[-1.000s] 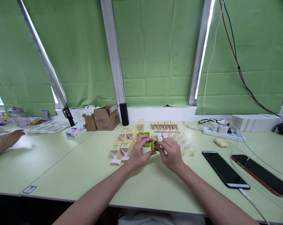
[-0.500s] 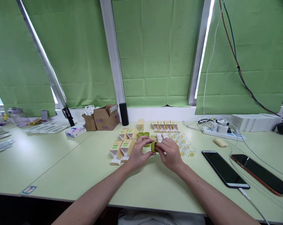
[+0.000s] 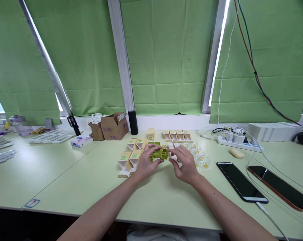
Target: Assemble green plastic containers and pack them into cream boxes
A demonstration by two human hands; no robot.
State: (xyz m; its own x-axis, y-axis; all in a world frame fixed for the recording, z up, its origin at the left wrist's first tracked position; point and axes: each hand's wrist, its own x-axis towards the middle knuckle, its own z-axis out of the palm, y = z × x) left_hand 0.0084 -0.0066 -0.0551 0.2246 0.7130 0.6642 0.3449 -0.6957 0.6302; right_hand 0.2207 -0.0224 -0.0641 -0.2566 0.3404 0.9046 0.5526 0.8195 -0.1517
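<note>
L hand (image 3: 147, 164): grips green part (image 3: 161, 154) above table (image 3: 91, 187), open end facing R hand (image 3: 184, 165), prob. for access.
R hand: by that end; from here can't tell if holding anything.
Clear cups (image 3: 204, 164): grouped nearby, prob. for reach.

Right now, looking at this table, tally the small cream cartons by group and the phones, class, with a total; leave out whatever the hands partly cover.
Cartons in the left cluster: 4
Cartons in the back row: 4
Lone carton between: 1
Phones: 2
Total: 11
Green pieces left out: the left hand partly covers them.
</note>
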